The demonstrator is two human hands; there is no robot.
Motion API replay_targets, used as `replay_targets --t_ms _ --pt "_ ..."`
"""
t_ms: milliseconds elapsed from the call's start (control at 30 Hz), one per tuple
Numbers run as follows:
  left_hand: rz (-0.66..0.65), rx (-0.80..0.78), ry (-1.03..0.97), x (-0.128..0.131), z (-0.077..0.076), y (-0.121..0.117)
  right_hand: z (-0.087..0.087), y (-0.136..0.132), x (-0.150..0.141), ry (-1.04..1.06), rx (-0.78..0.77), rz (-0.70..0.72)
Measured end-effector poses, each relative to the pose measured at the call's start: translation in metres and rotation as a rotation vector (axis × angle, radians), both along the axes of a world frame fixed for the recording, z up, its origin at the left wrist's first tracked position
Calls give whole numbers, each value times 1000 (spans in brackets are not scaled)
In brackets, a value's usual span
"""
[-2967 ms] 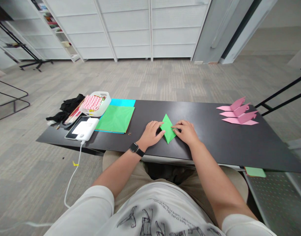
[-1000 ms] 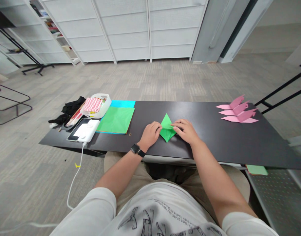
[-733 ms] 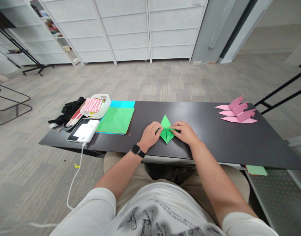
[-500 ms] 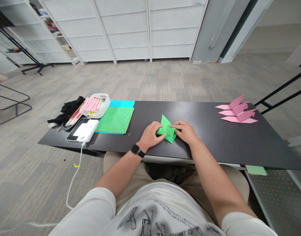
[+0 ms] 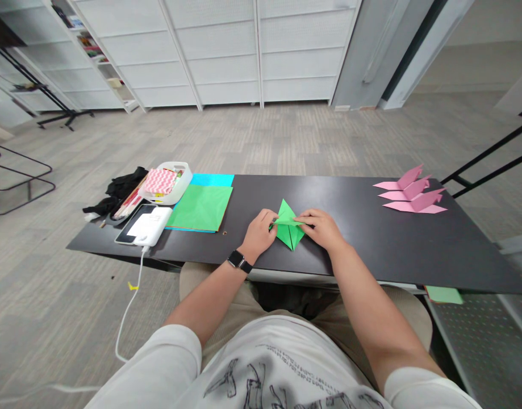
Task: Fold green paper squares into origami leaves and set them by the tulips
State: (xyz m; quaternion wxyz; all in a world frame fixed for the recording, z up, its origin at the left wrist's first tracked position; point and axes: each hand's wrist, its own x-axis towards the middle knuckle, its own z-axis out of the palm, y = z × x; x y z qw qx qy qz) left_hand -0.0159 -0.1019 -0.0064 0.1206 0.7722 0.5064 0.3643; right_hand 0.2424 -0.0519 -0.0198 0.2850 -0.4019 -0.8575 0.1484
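Note:
A partly folded piece of green origami paper [image 5: 291, 237] lies on the dark table in front of me. One flap stands raised across its middle, and a split runs down its lower half. My left hand [image 5: 261, 231] grips the flap's left end between thumb and fingers. On the other side, my right hand [image 5: 319, 228] pinches the right end of the same flap. The fingers partly cover both side corners of the paper.
Left of my hands lies a stack of green and blue paper [image 5: 201, 208]. Beyond it are a white basket [image 5: 184, 184], a phone with a white power bank [image 5: 152, 225] on a cable, and a black cloth [image 5: 126, 184]. Pink folded birds [image 5: 414, 193] stand at the right.
The green paper's front flap has been lifted, baring the split lower half. My left thumb has drawn back from the paper's middle toward its left side; the right hand has barely moved.

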Motion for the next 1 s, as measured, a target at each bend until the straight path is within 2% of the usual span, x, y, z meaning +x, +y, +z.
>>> replay_targets --t_ms 333,567,667,833,933,1000 --pt "-31 -9 19 0 4 -3 9 -1 1 -14 -75 -75" --pt "19 -26 -34 1 3 -5 9 -3 0 -11 -67 -130" --pt "-48 5 -73 -1 3 -6 9 -4 1 17 -77 -143" --pt "-194 167 -43 -3 6 -6 11 -2 2 43 -112 -72" --pt "-257 160 49 -3 7 -6 11 -2 2 77 -118 -14" --pt "-247 128 100 -2 7 -5 11 -1 3 86 -122 18"
